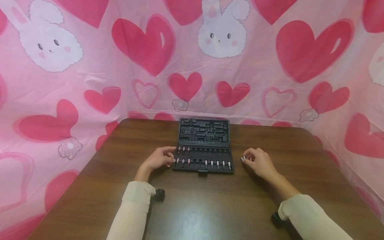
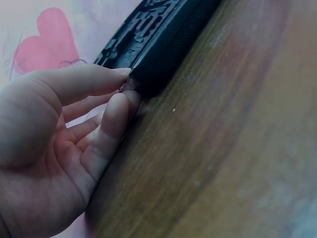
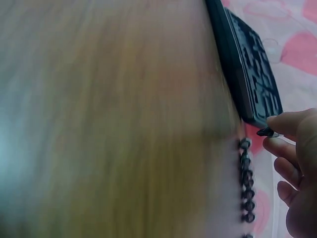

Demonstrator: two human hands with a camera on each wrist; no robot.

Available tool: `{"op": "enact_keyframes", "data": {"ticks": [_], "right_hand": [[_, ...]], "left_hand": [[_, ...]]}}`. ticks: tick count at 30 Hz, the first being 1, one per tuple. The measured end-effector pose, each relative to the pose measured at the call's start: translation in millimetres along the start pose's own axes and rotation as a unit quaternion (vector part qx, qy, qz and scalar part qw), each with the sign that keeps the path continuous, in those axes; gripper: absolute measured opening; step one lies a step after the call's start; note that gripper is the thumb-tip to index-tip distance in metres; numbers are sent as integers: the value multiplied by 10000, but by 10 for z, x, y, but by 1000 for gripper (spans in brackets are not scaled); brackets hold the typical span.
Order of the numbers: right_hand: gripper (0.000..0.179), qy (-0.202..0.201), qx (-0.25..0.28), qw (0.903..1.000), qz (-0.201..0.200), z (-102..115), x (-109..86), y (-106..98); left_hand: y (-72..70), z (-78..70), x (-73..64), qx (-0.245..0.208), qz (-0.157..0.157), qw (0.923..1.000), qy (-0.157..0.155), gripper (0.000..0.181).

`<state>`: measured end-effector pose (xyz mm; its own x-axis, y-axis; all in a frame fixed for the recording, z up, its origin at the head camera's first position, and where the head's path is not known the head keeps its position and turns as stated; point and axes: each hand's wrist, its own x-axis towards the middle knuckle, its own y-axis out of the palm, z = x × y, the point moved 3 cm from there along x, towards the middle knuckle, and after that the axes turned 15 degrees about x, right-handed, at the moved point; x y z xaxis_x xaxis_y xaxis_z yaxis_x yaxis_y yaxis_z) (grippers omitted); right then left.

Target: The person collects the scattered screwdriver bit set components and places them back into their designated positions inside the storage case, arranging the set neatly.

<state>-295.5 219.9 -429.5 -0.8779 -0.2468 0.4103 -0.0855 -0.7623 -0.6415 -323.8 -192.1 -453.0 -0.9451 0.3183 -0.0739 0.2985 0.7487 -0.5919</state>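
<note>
A black plastic bit-socket case [image 1: 204, 155] lies open on the table, its moulded lid [image 1: 184, 124] tipped back. Silver bit sockets [image 1: 217, 164] and some reddish-looking ones [image 1: 183, 162] stand in its slots. My left hand [image 1: 157, 158] is at the case's left side; in the left wrist view its thumb and fingers pinch the near corner. Right of the case, my right hand [image 1: 259, 161] pinches a small bit socket [image 3: 267, 132] with a dark tip between thumb and forefinger. Several more bit sockets [image 3: 246, 178] form a row on the table by that hand, mostly hidden from the head view.
The brown wooden table [image 1: 192, 203] reaches back to a pink curtain [image 1: 192, 63] with hearts and rabbits. The curtain also hangs along both sides. Each wrist bears a small black camera [image 1: 160, 194].
</note>
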Motion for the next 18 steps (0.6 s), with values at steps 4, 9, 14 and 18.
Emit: {"op": "enact_keyframes", "data": {"ticks": [4,9,14,18], "right_hand": [[15,55,103,9999,51,57,35,58],[15,179,159,9997,44,121,79,151],[15,12,249,9997,67,187,116,258],[15,-63,353,9993,78,248,139,339]], "left_hand": [[-3,-14,2,61,-10,10000,-41,54],[-15,-19,-1,96,-12,9999,-67,54],[-13,-26,-5,80,-3,10000,-20,54],[-11,-26,-13,122,-10,9999,-28,53]]}}
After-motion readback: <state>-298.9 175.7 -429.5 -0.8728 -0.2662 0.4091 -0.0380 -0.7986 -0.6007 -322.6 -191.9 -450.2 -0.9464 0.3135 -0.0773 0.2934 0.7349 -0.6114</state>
